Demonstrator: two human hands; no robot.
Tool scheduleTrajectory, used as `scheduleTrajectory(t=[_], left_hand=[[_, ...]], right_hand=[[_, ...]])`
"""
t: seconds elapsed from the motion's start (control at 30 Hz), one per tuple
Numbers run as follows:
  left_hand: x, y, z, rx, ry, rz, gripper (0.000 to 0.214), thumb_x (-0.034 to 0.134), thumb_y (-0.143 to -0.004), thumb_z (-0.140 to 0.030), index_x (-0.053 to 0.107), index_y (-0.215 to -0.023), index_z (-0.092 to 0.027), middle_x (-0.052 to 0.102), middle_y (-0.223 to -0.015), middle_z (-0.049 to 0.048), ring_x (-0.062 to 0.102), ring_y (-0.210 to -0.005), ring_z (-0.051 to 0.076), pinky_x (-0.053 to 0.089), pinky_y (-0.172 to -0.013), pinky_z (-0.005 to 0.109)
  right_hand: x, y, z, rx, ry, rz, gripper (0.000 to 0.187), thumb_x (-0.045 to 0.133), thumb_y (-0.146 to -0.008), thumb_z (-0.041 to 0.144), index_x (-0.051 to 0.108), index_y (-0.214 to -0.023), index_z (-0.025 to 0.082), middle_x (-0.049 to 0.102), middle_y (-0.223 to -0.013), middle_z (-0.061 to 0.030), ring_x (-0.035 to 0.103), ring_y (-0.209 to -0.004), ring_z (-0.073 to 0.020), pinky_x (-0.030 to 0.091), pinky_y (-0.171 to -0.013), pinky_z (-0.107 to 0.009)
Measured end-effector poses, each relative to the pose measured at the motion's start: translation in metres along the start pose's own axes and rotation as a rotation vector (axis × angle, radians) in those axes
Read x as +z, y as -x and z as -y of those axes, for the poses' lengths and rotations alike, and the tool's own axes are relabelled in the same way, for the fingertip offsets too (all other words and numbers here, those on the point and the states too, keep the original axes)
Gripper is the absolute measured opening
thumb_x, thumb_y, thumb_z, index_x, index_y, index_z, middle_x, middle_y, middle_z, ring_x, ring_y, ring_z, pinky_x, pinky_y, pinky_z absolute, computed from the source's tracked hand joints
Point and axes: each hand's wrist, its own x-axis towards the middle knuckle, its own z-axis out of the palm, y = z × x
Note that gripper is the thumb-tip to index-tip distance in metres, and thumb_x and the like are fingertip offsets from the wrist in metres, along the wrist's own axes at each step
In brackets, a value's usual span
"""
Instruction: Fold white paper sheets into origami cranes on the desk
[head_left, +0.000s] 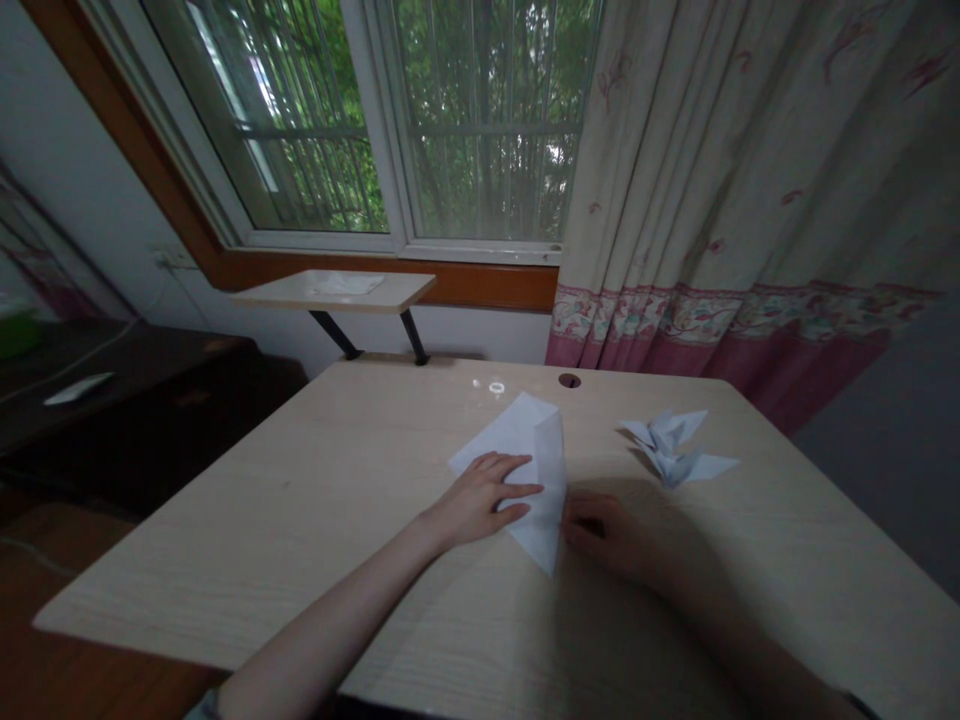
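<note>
A white sheet of paper (525, 425) lies on the table, with a flap folded over along its right side. My left hand (480, 500) rests flat on it, fingers spread and pressing it down. At the paper's right edge, my right hand (600, 530) is curled, with thumb and fingertips together at the fold. Its fingertips are dim and partly in shadow. To the right stand folded paper figures (671, 450) with pointed wings, close together and touched by neither hand.
The pale wooden table (337, 480) has a round cable hole (570, 381) near its back edge. A small raised shelf (285, 290) at the back left carries white paper (345, 284). Curtains (675, 220) hang behind on the right. A dark cabinet (202, 370) stands at left.
</note>
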Motion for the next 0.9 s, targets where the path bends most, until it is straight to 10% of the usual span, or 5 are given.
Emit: scheduleTrajectory(t=[0.23,0.9], left_hand=[[0.0,0.0,0.0,0.011,0.006,-0.008,0.035,0.055,-0.1,-0.041,0.062,-0.134,-0.039,0.047,-0.153,0.0044,0.048,-0.135,0.031,0.038,-0.112,0.053],[-0.002,-0.001,-0.001,0.003,0.016,0.0,0.035,0.052,-0.101,-0.044,0.062,-0.134,-0.039,0.048,-0.152,0.0037,0.046,-0.136,0.031,0.036,-0.113,0.051]], right_hand=[[-0.01,-0.004,-0.011,0.177,0.026,-0.197,0.024,0.044,-0.094,0.023,0.064,-0.082,0.023,0.071,-0.09,-0.0059,0.065,-0.088,-0.0209,0.049,-0.084,-0.033],[-0.016,-0.008,0.003,0.289,0.152,-0.115,0.025,0.044,-0.095,0.025,0.059,-0.075,0.023,0.07,-0.085,-0.0057,0.065,-0.08,-0.0209,0.046,-0.075,-0.032]])
